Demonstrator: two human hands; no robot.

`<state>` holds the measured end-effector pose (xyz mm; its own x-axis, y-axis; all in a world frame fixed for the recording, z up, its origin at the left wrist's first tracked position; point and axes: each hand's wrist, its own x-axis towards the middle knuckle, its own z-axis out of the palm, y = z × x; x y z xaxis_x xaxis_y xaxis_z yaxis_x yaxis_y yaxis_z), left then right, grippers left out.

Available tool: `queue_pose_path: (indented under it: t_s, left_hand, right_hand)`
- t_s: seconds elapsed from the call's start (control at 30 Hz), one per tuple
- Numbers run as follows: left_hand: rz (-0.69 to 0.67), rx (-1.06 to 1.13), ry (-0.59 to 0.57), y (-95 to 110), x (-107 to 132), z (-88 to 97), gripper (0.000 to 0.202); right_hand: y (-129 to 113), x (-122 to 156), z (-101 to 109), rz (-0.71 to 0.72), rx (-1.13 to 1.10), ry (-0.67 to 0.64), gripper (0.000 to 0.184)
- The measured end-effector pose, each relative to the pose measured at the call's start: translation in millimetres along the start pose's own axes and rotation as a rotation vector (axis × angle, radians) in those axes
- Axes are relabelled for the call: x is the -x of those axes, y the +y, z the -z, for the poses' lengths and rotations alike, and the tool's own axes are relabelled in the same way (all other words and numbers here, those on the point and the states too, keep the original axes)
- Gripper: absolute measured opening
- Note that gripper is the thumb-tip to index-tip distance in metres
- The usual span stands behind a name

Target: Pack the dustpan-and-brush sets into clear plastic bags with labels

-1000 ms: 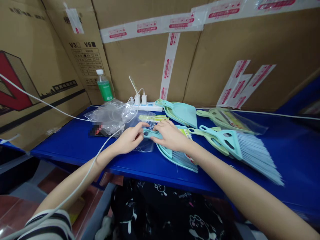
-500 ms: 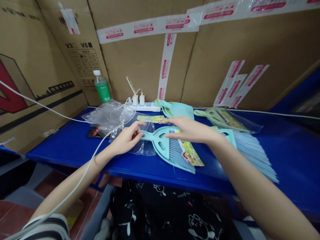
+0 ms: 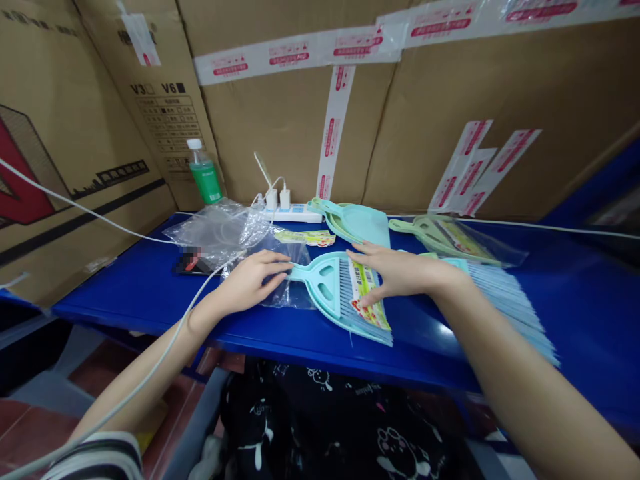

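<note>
A light-blue hand brush [image 3: 325,283] lies on a matching dustpan [image 3: 327,313], handles pointing left. My left hand [image 3: 253,280] is at the handle end, fingers stretched out and thumb apart, fingertips touching or very near it. Over the bristles, a yellow-green printed card [image 3: 361,287] lies crosswise. My right hand [image 3: 403,270] rests on that card with fingers spread, thumb on its lower part. Under my right forearm is a second blue brush [image 3: 507,303], partly hidden. Crumpled clear plastic bags [image 3: 215,233] lie beside and beyond my left hand.
Behind are stacked dustpans [image 3: 363,223], a bagged green set [image 3: 443,237], a loose card [image 3: 305,238] and a power strip [image 3: 295,213]. A green bottle [image 3: 206,180] stands at back left by cardboard walls [image 3: 280,133]. A white cable [image 3: 170,353] crosses my left arm.
My right hand has come down onto the printed card, which now lies straighter across the bristles. My left fingers have straightened at the handle end.
</note>
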<state>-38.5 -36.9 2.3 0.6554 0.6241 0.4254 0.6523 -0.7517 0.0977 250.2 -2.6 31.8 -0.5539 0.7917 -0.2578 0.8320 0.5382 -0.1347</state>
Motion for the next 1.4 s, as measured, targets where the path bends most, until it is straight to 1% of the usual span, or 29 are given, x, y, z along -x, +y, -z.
queue_pose_path:
  t_s: [0.17,0.23,0.27,0.33,0.43,0.53,0.67,0.77,0.9,1.0,1.2,1.4]
  left_hand:
    - [0.0,0.055,-0.02,1.0,-0.7,-0.8,0.03]
    - [0.009,0.096,-0.031,2.3,-1.0,0.0,0.029]
    - [0.012,0.119,-0.038,3.0,-1.1,0.6,0.029]
    - [0.017,0.149,-0.039,4.4,-1.4,2.0,0.028]
    - [0.027,0.13,-0.018,5.5,-1.6,3.5,0.027]
    - [0.044,0.109,-0.044,5.8,-1.5,3.5,0.027]
    - [0.049,0.096,-0.066,5.4,-1.3,2.3,0.029]
    - [0.042,0.086,-0.067,4.6,-1.2,1.6,0.029]
    - [0.019,0.085,-0.078,3.8,-1.1,0.9,0.029]
    - [0.024,0.076,-0.083,4.0,-0.9,1.1,0.031]
    - [0.043,0.099,-0.149,7.0,-0.1,4.8,0.041]
    - [0.065,0.157,-0.19,9.5,1.8,6.1,0.05]
  right_hand:
    - [-0.6,-2.1,-5.6,0.01,0.015,0.007,0.108]
    - [2.2,-2.1,-6.8,0.038,0.002,0.036,0.105]
    - [4.5,-2.3,-7.1,0.065,-0.005,0.067,0.099]
    - [10.1,-3.6,-7.1,0.109,-0.014,0.144,0.083]
    - [16.7,-9.2,-5.9,0.108,0.019,0.215,0.056]
    - [16.2,-16.7,-4.0,0.046,0.065,0.214,0.039]
    - [8.2,-23.2,-1.8,-0.096,0.07,0.235,0.029]
    - [4.3,-24.1,0.4,-0.121,0.061,0.257,0.026]
    - [4.4,-23.4,4.0,-0.102,0.033,0.274,0.029]
    - [4.9,-24.5,4.9,-0.079,-0.009,0.312,0.03]
    - [7.1,-28.8,1.1,-0.027,-0.069,0.384,0.032]
    - [16.2,-30.3,1.3,-0.077,-0.067,0.448,0.033]
